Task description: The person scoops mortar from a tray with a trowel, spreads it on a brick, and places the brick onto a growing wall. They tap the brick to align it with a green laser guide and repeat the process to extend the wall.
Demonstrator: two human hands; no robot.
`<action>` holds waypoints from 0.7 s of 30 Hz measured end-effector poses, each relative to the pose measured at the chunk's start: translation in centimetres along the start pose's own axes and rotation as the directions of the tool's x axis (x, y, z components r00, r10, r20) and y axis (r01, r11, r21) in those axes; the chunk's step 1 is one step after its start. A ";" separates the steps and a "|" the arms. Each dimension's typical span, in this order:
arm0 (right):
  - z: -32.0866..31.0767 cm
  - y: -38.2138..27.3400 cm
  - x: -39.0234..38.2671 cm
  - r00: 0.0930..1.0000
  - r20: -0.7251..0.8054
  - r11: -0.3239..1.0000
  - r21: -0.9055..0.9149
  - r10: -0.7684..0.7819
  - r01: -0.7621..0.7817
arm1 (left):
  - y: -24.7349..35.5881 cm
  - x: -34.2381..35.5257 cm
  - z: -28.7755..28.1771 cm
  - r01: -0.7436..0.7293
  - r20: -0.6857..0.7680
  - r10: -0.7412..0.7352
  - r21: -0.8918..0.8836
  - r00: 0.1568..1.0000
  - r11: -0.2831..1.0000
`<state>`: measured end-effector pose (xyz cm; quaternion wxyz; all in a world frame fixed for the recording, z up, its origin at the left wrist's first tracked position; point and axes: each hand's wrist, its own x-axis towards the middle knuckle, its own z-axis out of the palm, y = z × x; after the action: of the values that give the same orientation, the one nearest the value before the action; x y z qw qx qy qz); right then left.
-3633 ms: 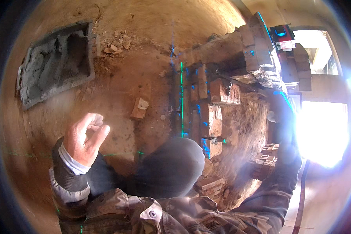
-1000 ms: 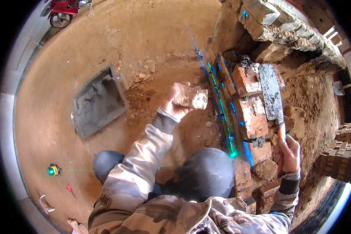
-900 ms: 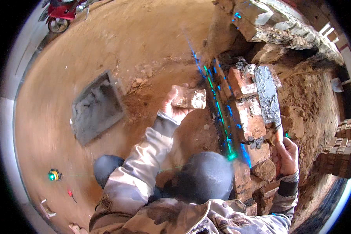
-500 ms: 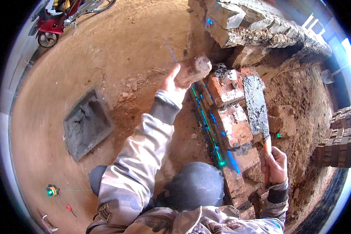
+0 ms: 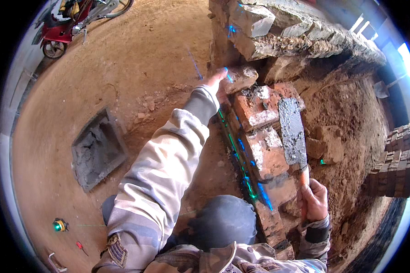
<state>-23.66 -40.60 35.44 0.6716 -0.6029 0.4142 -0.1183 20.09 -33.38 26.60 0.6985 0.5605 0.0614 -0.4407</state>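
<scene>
My left hand (image 5: 216, 79) is closed on a rough half brick (image 5: 243, 78) at the far end of the low course of bricks (image 5: 269, 150); whether the brick touches the course is unclear. Grey mortar and white patches mark the laid bricks. My right hand (image 5: 313, 200) grips the orange handle of a flat trowel (image 5: 290, 129) coated with wet mortar, held over the right side of the course. Green and blue laser lines run along the left side of the bricks. A grey mortar trough (image 5: 98, 150) lies on the dirt floor to the left.
A broken brick wall (image 5: 296, 36) stands beyond the course. A red motorbike (image 5: 64, 29) is at the upper left. A laser level (image 5: 60, 224) and a small red tool (image 5: 79, 245) lie at lower left. Brick stacks (image 5: 394, 170) and a shovel (image 5: 381, 88) are on the right.
My left hand has carried the brick away from me to the far end of the course. My right hand with the trowel has shifted slightly down and left in view.
</scene>
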 end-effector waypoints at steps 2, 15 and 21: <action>-0.9 0.0 0.0 0.999 -0.029 0.999 -0.033 -0.031 0.030 | -0.7 1.5 1.0 -0.045 0.041 0.041 0.094 0.998 0.995; 1.9 -3.1 3.9 0.990 0.139 0.981 -0.191 0.030 -0.003 | -2.7 6.3 -0.5 -0.143 -0.405 0.326 0.420 0.854 0.896; 1.5 -5.3 5.0 0.944 0.313 0.992 -0.108 0.102 -0.071 | -1.2 -0.9 0.7 -0.322 -0.231 0.530 0.580 0.816 0.749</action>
<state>-17.66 -44.14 38.06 0.7045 -0.6266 0.3319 0.0300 18.49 -33.48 26.50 0.5798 0.7993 -0.0563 -0.1475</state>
